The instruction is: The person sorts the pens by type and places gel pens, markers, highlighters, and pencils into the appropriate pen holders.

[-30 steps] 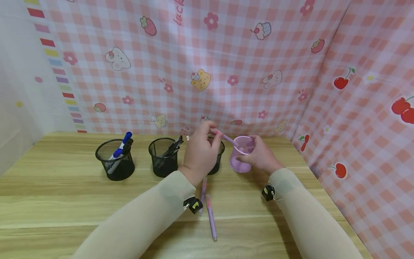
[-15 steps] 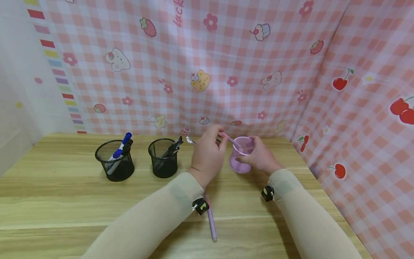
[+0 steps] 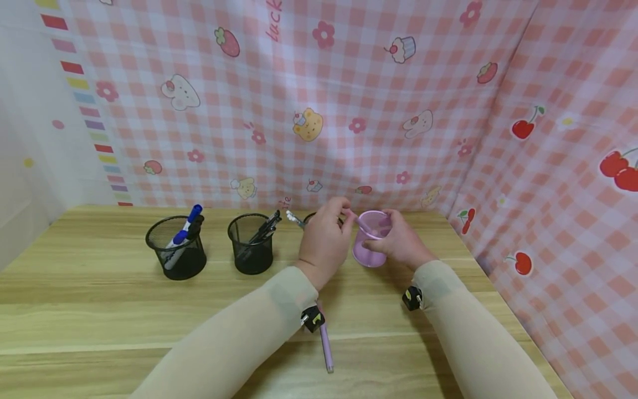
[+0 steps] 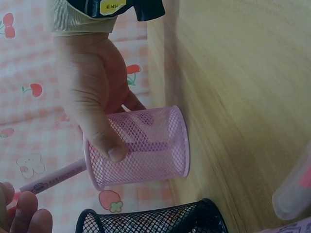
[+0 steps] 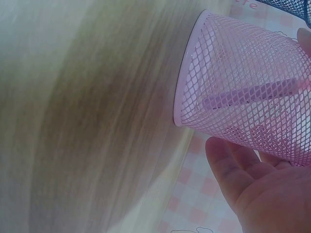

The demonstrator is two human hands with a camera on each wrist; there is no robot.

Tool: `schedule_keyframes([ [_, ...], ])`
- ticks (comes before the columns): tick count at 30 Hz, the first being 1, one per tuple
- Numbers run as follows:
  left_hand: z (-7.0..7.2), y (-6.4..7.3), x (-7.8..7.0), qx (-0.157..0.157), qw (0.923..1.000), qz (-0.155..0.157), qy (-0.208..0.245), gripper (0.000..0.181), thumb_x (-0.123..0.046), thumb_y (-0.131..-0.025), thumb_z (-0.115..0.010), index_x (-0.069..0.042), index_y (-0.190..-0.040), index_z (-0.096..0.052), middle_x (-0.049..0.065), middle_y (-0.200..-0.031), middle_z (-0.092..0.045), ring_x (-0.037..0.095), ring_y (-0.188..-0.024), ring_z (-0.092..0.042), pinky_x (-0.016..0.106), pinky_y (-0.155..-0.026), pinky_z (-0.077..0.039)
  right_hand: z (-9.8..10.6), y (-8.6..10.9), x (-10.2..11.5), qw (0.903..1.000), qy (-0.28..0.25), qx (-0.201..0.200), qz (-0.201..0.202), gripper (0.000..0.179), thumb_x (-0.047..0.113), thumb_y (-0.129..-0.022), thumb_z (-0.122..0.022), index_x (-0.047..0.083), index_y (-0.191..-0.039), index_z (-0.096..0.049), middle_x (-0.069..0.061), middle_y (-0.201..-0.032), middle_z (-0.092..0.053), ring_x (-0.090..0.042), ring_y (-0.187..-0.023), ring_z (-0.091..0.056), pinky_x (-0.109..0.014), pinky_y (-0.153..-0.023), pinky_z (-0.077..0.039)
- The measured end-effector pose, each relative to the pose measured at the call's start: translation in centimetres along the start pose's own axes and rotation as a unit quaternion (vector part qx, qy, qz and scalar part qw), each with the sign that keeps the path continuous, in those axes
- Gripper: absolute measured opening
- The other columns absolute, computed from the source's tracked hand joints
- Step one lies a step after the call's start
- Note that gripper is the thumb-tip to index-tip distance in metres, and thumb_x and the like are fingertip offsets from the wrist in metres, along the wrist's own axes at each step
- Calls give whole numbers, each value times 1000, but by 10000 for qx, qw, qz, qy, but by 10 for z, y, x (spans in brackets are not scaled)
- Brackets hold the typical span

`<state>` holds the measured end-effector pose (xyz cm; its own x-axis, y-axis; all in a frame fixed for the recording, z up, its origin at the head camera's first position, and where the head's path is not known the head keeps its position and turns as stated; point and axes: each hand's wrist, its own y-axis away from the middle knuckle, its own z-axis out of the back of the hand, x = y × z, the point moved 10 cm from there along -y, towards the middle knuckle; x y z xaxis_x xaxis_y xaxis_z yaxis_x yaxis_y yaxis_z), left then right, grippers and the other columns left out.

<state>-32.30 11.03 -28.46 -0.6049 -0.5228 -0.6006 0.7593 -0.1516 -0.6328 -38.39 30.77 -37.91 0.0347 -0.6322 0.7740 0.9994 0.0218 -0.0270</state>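
My left hand point(image 3: 325, 238) pinches the pink end of a purple pen point(image 4: 56, 177) between thumb and fingers. The pen slants down through the mouth of a pink-purple mesh pen holder point(image 3: 369, 255); through the mesh in the right wrist view its lower part point(image 5: 250, 94) shows inside. My right hand point(image 3: 406, 241) grips that holder, thumb on the near side and fingers round the far side. The holder stands upright on the wooden table point(image 3: 124, 332). Another purple pen point(image 3: 326, 349) lies on the table below my left wrist, its upper end hidden by the sleeve.
On the left stands a black mesh holder point(image 3: 184, 269) with blue and black markers point(image 3: 181, 235). Beside it, a second black holder point(image 3: 253, 263) contains black pens point(image 3: 267, 227). A third black holder point(image 4: 160, 221) is mostly behind my left hand. Checked cloth point(image 3: 279, 77) hangs behind the table.
My left hand has moved right and slightly down, lowering the pen further into the pink-purple holder. My left sleeve now covers more of the pens on the table. The right hand keeps its grip.
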Motion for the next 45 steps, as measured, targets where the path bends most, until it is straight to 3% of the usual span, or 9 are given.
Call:
schedule_keyframes([
  [9, -10, 2, 5, 391, 9989, 163, -176, 25, -21, -108, -61, -7, -129, -63, 7, -116, -74, 23, -102, -73, 39, -87, -61, 1, 1, 2, 10000, 54, -21, 56, 106, 24, -79, -92, -4, -159, -27, -27, -145, -54, -43, -133, -57, -55, -114, -47],
  [18, -16, 5, 4, 524, 9980, 67, -359, 17, -23, -107, -62, -11, -117, -68, 5, -109, -74, 21, -94, -72, 39, -82, -60, -1, 0, 1, 10000, 65, 13, 54, 104, 24, -81, -91, -4, -158, -27, -26, -146, -54, -43, -134, -57, -55, -113, -49],
  [22, -19, 6, 6, 601, 9975, 123, -364, 18, -24, -107, -63, -11, -119, -68, 6, -110, -73, 22, -95, -72, 39, -82, -60, -2, -1, -1, 10000, 75, 18, 35, 105, 25, -81, -91, -3, -159, -27, -26, -146, -54, -42, -134, -56, -55, -113, -49],
  [29, -21, 7, 7, 686, 9967, 170, -393, 22, -23, -106, -64, -10, -124, -68, 7, -120, -74, 23, -106, -74, 40, -90, -61, 1, 1, 0, 9999, 125, -50, 30, 106, 25, -79, -92, -3, -158, -27, -27, -147, -53, -43, -135, -55, -56, -115, -46],
  [36, -22, 11, 10, 828, 9957, 227, -341, 26, -24, -106, -65, -10, -128, -67, 8, -121, -75, 23, -101, -73, 40, -85, -61, 1, 1, 0, 9998, 172, -77, 13, 107, 25, -79, -92, -3, -159, -27, -28, -148, -52, -44, -135, -55, -56, -116, -45],
  [45, -18, 18, 12, 1112, 9925, 266, -427, 30, -29, -105, -67, -11, -129, -66, 6, -125, -75, 23, -113, -73, 41, -94, -60, 2, 1, 2, 9998, 160, -134, 79, 105, 24, -78, -92, -4, -158, -29, -27, -146, -54, -43, -135, -56, -55, -116, -46],
])
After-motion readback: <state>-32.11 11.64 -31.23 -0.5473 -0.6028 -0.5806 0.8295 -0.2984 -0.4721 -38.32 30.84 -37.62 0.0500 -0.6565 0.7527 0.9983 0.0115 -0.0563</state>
